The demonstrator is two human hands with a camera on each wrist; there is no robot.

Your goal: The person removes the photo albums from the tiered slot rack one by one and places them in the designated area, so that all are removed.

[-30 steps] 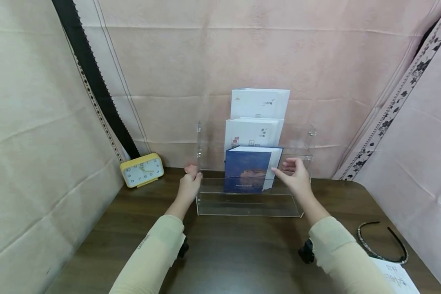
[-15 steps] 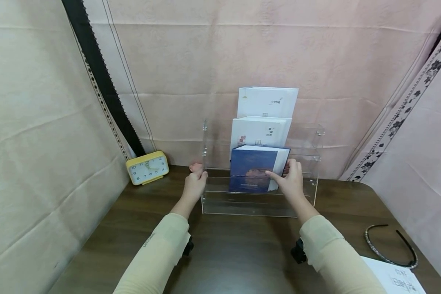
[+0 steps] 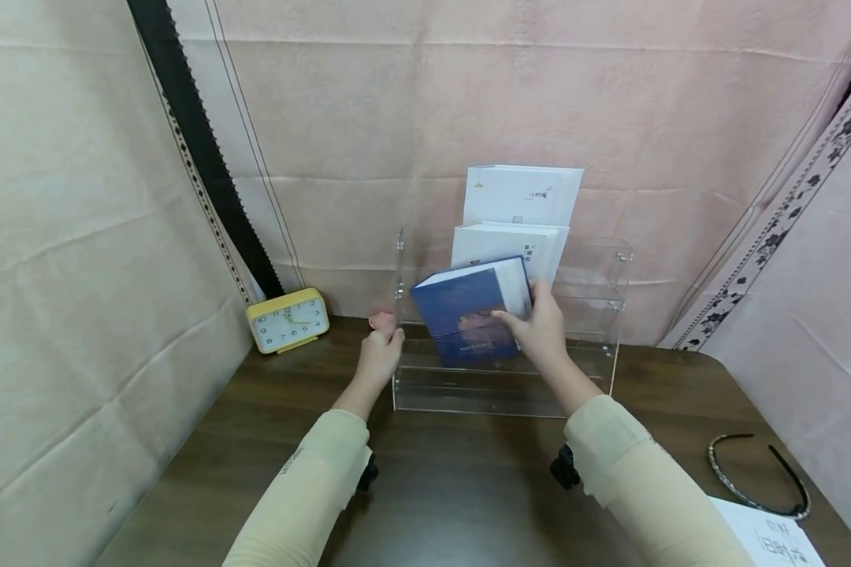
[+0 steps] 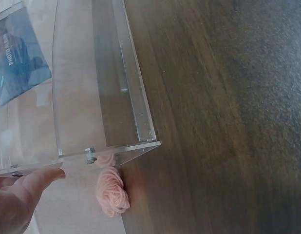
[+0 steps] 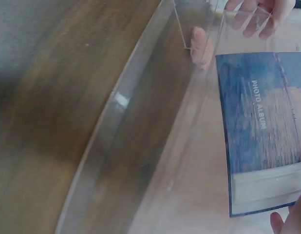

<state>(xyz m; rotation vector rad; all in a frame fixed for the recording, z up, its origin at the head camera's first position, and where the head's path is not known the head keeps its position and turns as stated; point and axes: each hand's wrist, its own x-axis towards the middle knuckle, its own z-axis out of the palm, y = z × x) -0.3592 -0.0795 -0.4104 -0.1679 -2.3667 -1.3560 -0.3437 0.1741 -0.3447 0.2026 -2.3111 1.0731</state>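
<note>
A blue photo album [image 3: 461, 311] leans tilted in the front tier of a clear acrylic display rack [image 3: 475, 403], its top edge sloping down to the left. My right hand [image 3: 542, 324] grips the album by its right edge, thumb on the front cover and fingers behind. The words on its cover show through the rack's front panel in the right wrist view. My left hand [image 3: 379, 358] holds the rack's left side panel, the thumb [image 4: 43, 179] lying along it. Two white albums stand upright behind: a middle one [image 3: 499, 236] and a taller back one [image 3: 521, 193].
A yellow alarm clock [image 3: 288, 320] stands to the left on the brown wooden table [image 3: 461, 480]. At the right lie a dark headband [image 3: 741, 496] and a white card [image 3: 766, 531] with handwriting. A pink yarn bundle [image 4: 112, 192] sits beside the rack's left end. Pale cloth hangs all round.
My right hand has closed on the blue album and moved left and up, tipping it from upright to tilted left. The left hand stays on the rack's side panel.
</note>
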